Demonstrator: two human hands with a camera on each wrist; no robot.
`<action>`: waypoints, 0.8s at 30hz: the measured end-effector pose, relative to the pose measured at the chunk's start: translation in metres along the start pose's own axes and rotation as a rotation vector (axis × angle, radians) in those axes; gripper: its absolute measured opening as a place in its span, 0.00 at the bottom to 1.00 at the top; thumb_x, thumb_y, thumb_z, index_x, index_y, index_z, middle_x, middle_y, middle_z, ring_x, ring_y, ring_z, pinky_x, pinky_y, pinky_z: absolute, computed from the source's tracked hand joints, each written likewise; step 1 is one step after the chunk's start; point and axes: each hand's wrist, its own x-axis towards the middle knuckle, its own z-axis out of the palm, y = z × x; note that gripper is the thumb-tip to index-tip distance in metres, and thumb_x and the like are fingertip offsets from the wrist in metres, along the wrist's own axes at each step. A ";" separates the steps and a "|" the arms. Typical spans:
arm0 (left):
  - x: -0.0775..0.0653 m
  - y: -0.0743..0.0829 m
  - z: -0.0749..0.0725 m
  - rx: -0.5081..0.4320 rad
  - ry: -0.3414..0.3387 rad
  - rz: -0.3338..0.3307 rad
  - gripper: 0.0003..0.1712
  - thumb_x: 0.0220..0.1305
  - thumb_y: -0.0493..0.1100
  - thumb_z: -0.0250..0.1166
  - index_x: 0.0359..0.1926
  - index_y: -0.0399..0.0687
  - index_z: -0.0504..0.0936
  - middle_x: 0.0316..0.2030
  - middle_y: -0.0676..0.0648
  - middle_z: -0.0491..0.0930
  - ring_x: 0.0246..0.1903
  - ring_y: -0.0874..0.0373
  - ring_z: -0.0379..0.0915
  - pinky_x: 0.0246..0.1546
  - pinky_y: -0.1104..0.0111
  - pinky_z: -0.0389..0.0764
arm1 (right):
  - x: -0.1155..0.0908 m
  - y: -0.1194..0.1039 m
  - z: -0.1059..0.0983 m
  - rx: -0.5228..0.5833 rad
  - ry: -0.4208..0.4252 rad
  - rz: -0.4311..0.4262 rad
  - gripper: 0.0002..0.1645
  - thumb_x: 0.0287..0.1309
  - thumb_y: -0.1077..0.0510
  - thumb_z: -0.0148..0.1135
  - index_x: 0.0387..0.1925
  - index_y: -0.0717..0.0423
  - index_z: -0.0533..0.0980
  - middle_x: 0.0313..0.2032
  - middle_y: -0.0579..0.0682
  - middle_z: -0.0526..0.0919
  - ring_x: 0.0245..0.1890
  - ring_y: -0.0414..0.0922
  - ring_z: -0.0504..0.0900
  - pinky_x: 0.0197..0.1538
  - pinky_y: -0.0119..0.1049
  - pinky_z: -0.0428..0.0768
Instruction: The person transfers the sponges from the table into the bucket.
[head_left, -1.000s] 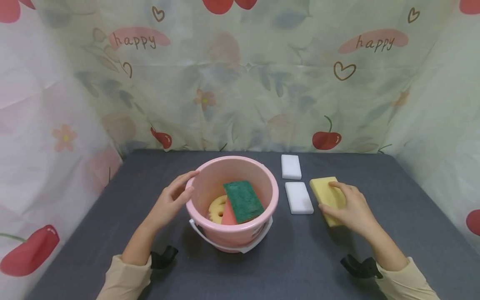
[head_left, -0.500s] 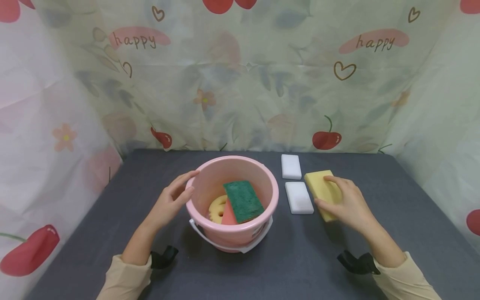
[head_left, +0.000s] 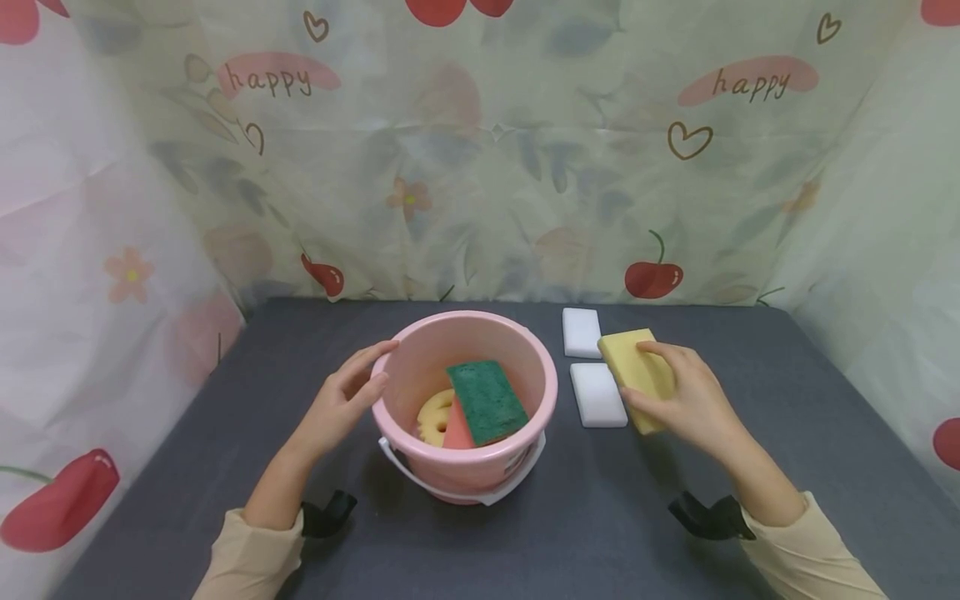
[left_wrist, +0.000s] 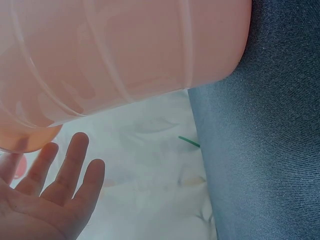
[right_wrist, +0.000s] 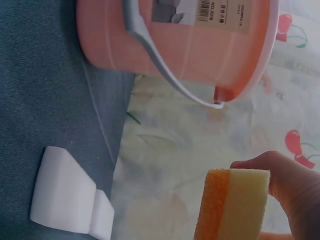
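Note:
A pink bucket (head_left: 465, 467) stands upright in the middle of the table. Inside it lie a green scouring sponge (head_left: 487, 404), a salmon-pink piece (head_left: 458, 429) and a yellow round sponge with holes (head_left: 433, 417). My left hand (head_left: 348, 392) touches the bucket's left rim, its fingers fairly straight in the left wrist view. Between thumb and fingers my right hand (head_left: 693, 400) pinches a yellow sponge (head_left: 637, 371) by its sides, raised off the table. The right wrist view shows an orange layer (right_wrist: 215, 200) on that sponge's underside.
Two white sponge blocks, a far one (head_left: 582, 333) and a near one (head_left: 597, 396), lie between the bucket and my right hand. The bucket's white handle (head_left: 487, 497) hangs down at its front. A printed curtain (head_left: 495, 167) encloses the dark table (head_left: 525, 550).
My right hand has lifted the yellow sponge and carried it to the left and away from me, closer to the white blocks. The left hand and bucket have stayed put.

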 end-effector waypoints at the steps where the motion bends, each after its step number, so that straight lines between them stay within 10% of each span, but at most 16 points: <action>1: 0.000 0.000 0.000 0.001 0.000 -0.002 0.27 0.68 0.44 0.53 0.67 0.52 0.63 0.67 0.44 0.61 0.60 0.47 0.65 0.48 0.79 0.72 | 0.000 -0.001 0.000 0.001 0.003 -0.005 0.38 0.47 0.49 0.68 0.59 0.60 0.68 0.56 0.67 0.70 0.51 0.59 0.67 0.41 0.44 0.67; 24: 0.000 0.001 0.000 -0.010 0.002 -0.006 0.27 0.68 0.44 0.53 0.67 0.51 0.63 0.66 0.44 0.62 0.59 0.47 0.66 0.48 0.80 0.71 | 0.013 -0.034 -0.001 0.048 0.004 -0.094 0.35 0.48 0.50 0.68 0.58 0.57 0.70 0.56 0.61 0.71 0.51 0.54 0.68 0.42 0.42 0.69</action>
